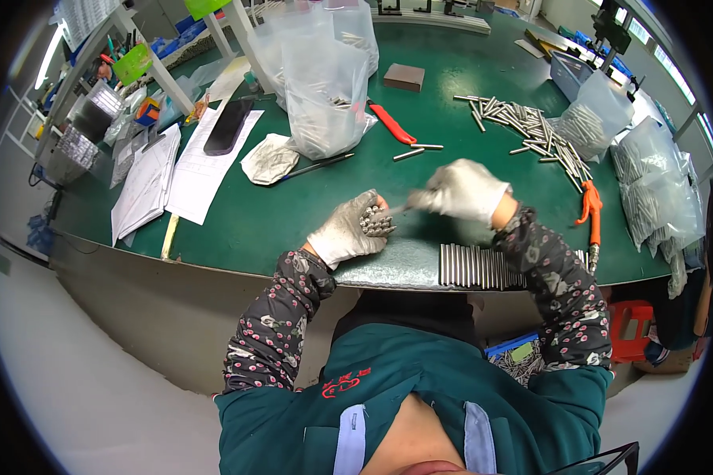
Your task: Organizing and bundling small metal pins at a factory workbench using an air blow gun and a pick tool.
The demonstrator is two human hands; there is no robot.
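My left hand [348, 231], in a whitish work glove, is closed around a bundle of short metal pins [378, 222], their round ends facing up. My right hand [469, 191], gloved too, has its fingers pinched on a thin greyish object [399, 210] that reaches toward the bundle. Motion blurs that object, so its kind is unclear. Below the right hand, a neat row of metal pins [475, 267] lies side by side along the table's near edge, partly hidden by my right forearm.
Loose pins [531, 131] lie in a pile at right, near bags of pins [657, 186] and an orange air gun [591, 207]. Farther back are a red-handled tool [392, 123], a brown block [404, 77] and a large plastic bag [321, 103]. Papers [202, 174] and a phone [228, 127] lie left.
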